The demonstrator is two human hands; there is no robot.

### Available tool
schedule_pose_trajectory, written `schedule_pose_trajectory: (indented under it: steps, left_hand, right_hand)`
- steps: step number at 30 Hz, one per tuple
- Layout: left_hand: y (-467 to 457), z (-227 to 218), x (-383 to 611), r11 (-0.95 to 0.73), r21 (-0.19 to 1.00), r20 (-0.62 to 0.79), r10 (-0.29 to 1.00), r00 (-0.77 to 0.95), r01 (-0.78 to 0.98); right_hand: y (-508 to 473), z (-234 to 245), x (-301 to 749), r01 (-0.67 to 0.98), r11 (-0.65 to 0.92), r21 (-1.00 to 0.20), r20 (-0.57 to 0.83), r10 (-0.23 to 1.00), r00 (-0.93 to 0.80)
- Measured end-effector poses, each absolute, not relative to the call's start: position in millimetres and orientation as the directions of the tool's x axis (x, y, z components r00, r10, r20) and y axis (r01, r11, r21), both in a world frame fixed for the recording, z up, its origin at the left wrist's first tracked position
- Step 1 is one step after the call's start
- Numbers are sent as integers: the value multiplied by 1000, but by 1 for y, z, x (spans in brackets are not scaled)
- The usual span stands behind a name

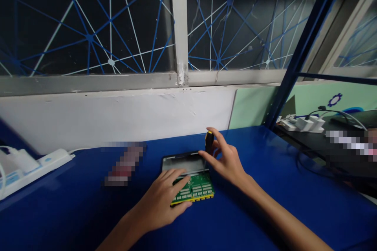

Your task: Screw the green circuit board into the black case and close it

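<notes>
1. The blue worktop bears everything being handled. Its far edge meets the white wall panel, with the window above; a blue post rises at its far right.
2. The right hand is nearly closed, its fingers around the handle of a screwdriver, one of them on the cap.
3. The left hand is loosely open, fingers spread over the left part of the circuit board, thumb along the near edge; it seems to steady the board rather than clasp it.
4. The shallow dark tray lies beyond the left fingers, its grey inside showing.
5. The green circuit board lies flat in front of the hands' meeting point, along the tray's near side, a yellow strip lining its near edge.
6. The screwdriver stands almost upright, shaft down at the board's far right corner. The driving step looks under way there; whether the tip touches a screw, and how many are done or left, cannot be told.
7. For moving, the blue surface runs on widely to the right and toward the viewer. Leftward, a blurred object and a white power strip narrow the room; beyond the tray, the wall panel limits reach.
</notes>
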State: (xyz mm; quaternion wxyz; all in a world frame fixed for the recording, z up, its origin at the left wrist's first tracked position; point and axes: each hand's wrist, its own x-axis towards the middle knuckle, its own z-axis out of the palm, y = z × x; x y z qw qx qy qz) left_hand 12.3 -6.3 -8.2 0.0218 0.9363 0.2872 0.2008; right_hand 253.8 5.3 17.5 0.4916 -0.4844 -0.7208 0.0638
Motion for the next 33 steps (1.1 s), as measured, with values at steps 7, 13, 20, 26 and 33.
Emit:
schedule_pose_trajectory:
  steps: [7,13,20,26,33]
  left_hand:
    - [-6,-5,13,-842,145,344,536,771,520]
    - [-3,-7,12,-843,143,345,533,773,518]
    - [-3,-10,11,-840,121,324,538,778,530]
    - [-4,-10,12,-837,84,306,538,786,541]
    - [-5,-6,12,-829,123,329,552,766,545]
  right_hand:
    - [20,24,286,601,421,-679,631,754,185]
    - [25,16,289,686,399,-608,623,776,102]
    - [24,10,283,706,407,-580,608,793,43]
    - [24,6,284,723,418,-550,598,801,-8]
    - [20,16,282,646,426,-634,600,798,63]
